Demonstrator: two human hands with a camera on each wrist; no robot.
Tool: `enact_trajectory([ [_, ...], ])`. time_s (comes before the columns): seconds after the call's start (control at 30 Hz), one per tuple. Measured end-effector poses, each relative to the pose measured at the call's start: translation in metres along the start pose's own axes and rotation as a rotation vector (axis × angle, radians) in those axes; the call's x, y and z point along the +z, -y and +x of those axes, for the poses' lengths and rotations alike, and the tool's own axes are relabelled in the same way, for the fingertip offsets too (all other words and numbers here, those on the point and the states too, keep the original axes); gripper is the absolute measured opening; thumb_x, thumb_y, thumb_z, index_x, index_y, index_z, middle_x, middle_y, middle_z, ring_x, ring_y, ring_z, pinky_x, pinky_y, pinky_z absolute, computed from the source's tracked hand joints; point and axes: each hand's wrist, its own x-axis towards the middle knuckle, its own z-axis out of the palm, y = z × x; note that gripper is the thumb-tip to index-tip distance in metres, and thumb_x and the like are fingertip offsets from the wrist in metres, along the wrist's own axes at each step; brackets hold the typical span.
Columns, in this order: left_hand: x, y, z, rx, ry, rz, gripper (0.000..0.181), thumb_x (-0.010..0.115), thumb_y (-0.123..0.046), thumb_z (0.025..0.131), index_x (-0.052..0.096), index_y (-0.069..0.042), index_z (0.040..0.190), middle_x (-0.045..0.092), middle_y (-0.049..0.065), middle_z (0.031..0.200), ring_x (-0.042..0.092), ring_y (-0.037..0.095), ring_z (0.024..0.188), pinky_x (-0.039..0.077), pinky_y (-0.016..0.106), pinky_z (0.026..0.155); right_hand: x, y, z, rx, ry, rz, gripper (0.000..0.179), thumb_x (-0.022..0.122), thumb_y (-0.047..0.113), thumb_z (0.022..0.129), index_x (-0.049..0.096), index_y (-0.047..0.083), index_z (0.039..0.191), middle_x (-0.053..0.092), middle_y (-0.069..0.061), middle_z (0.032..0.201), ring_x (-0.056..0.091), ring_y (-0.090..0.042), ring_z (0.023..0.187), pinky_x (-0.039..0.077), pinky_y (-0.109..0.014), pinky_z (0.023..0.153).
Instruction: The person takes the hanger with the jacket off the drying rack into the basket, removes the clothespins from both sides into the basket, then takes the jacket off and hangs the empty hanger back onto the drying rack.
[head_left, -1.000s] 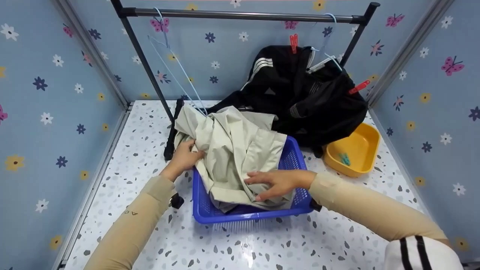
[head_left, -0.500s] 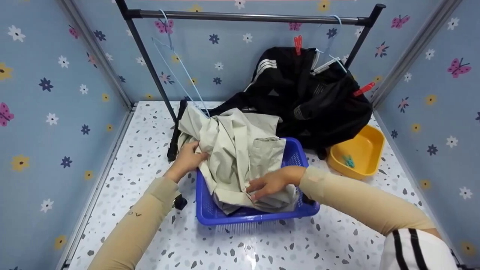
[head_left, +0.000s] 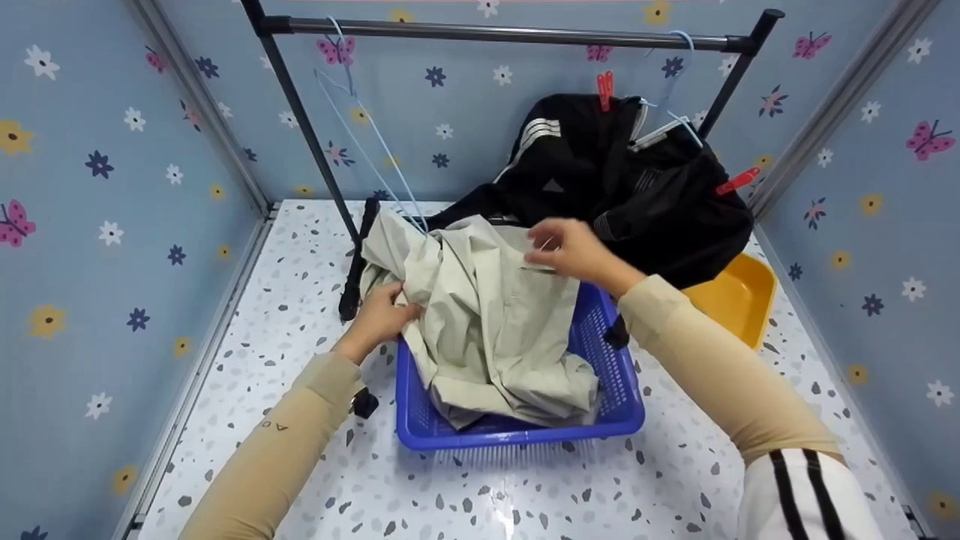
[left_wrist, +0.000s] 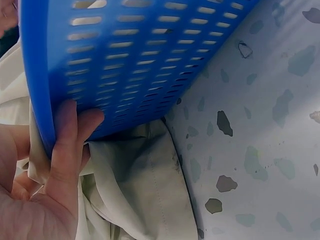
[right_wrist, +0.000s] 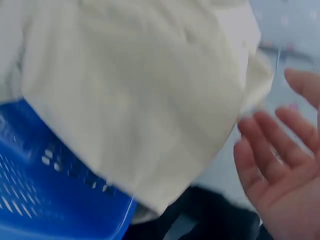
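Note:
A light beige garment [head_left: 465, 322] lies crumpled over a blue plastic basket [head_left: 517, 438]. The lower end of a light blue hanger [head_left: 401, 169] reaches its top left part. At the basket's left side my left hand [head_left: 381, 319] pinches the garment against the rim. In the left wrist view, the fingertips [left_wrist: 67, 117] of that hand lie on the slotted basket wall, with cloth tucked inside the grip. My right hand [head_left: 571, 251] hovers at the garment's upper right, fingers loosely bent. The right wrist view shows this hand [right_wrist: 285, 165] holding nothing, beside a hanging corner of cloth.
A dark metal clothes rack [head_left: 510, 33] stands behind the basket. On its right hangs a black jacket [head_left: 577, 165] with white stripes, clipped by red clothespins [head_left: 604, 91]. Partly behind my right forearm sits a yellow tub [head_left: 750, 289]. Patterned blue walls enclose the speckled floor [head_left: 277, 262].
My right hand has lifted off the garment's lower front and moved up and away to its upper right edge. The left hand stays at the basket's left rim. The view has shifted slightly.

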Motion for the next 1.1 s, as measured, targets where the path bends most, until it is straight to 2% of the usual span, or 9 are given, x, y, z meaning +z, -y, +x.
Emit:
enact_trajectory([
  [0.1,0.000,-0.009,-0.004,-0.016,-0.003,0.035,0.030,0.073,-0.008,0.097,0.076,0.007,0.123,0.077,0.028,0.123,0.071,0.033,0.103,0.057,0.028,0.086,-0.005,-0.022,0.011,0.148,-0.090,0.067,0.051,0.084,0.017,0.099,0.070,-0.007,0.141,0.073,-0.032,0.139,0.073,-0.042,0.123,0.060,-0.036,0.103],
  [0.23,-0.002,-0.012,-0.007,-0.054,0.007,0.038,0.032,0.074,-0.011,0.101,0.077,0.004,0.129,0.077,0.027,0.132,0.072,0.032,0.108,0.058,0.029,0.092,-0.003,-0.046,0.018,0.287,-0.037,0.075,0.069,0.081,0.027,0.104,0.055,-0.005,0.160,0.055,-0.031,0.166,0.057,-0.047,0.151,0.049,-0.055,0.128],
  [0.43,-0.003,-0.003,-0.002,-0.043,0.025,-0.014,0.032,0.075,-0.013,0.098,0.078,0.002,0.127,0.078,0.026,0.126,0.073,0.032,0.105,0.063,0.039,0.096,0.005,-0.064,0.030,0.357,0.036,-0.008,0.079,0.074,0.029,0.109,0.039,-0.004,0.171,0.038,-0.029,0.180,0.037,-0.045,0.169,0.033,-0.057,0.140],
  [0.53,-0.001,0.016,0.005,0.012,0.027,-0.062,0.029,0.078,-0.019,0.096,0.080,-0.002,0.120,0.079,0.020,0.115,0.072,0.025,0.095,0.063,0.034,0.086,0.007,-0.070,0.037,0.380,0.053,-0.018,0.081,0.072,0.026,0.109,0.034,-0.004,0.173,0.033,-0.029,0.182,0.032,-0.045,0.171,0.030,-0.056,0.142],
  [0.67,0.001,0.011,0.002,0.010,0.014,-0.046,0.027,0.078,-0.020,0.099,0.080,-0.001,0.118,0.079,0.020,0.116,0.071,0.027,0.097,0.061,0.033,0.087,0.008,-0.077,0.044,0.406,0.080,-0.039,0.084,0.071,0.023,0.108,0.028,-0.004,0.175,0.033,-0.030,0.182,0.032,-0.045,0.171,0.030,-0.055,0.142],
  [0.7,0.000,-0.004,-0.003,-0.026,0.013,-0.012,0.027,0.075,-0.015,0.099,0.079,0.003,0.119,0.078,0.024,0.119,0.072,0.031,0.100,0.062,0.038,0.090,0.008,-0.078,0.045,0.412,0.080,-0.038,0.083,0.071,0.022,0.108,0.028,-0.005,0.175,0.035,-0.031,0.180,0.034,-0.045,0.170,0.032,-0.054,0.141],
  [0.93,0.025,0.125,0.064,0.038,-0.009,0.023,0.022,0.084,-0.030,0.091,0.083,-0.029,0.113,0.081,-0.003,0.111,0.071,0.019,0.099,0.061,0.035,0.091,0.008,-0.087,0.054,0.408,-0.003,-0.043,0.062,0.071,0.011,0.104,0.053,-0.011,0.160,0.063,-0.034,0.157,0.059,-0.046,0.151,0.049,-0.053,0.130],
  [1.0,0.025,0.124,0.064,0.021,-0.006,0.031,0.023,0.083,-0.026,0.091,0.084,-0.024,0.113,0.081,0.001,0.112,0.071,0.023,0.100,0.061,0.037,0.091,0.009,-0.088,0.056,0.400,-0.031,-0.062,0.055,0.073,0.009,0.101,0.062,-0.011,0.152,0.068,-0.034,0.150,0.064,-0.046,0.145,0.052,-0.053,0.126],
  [1.1,0.017,0.092,0.046,0.027,-0.034,0.040,0.022,0.081,-0.023,0.090,0.083,-0.018,0.111,0.080,0.004,0.109,0.069,0.021,0.096,0.059,0.033,0.086,0.011,-0.088,0.058,0.388,-0.052,-0.081,0.050,0.075,0.007,0.099,0.068,-0.011,0.145,0.072,-0.034,0.144,0.067,-0.047,0.139,0.055,-0.053,0.123],
])
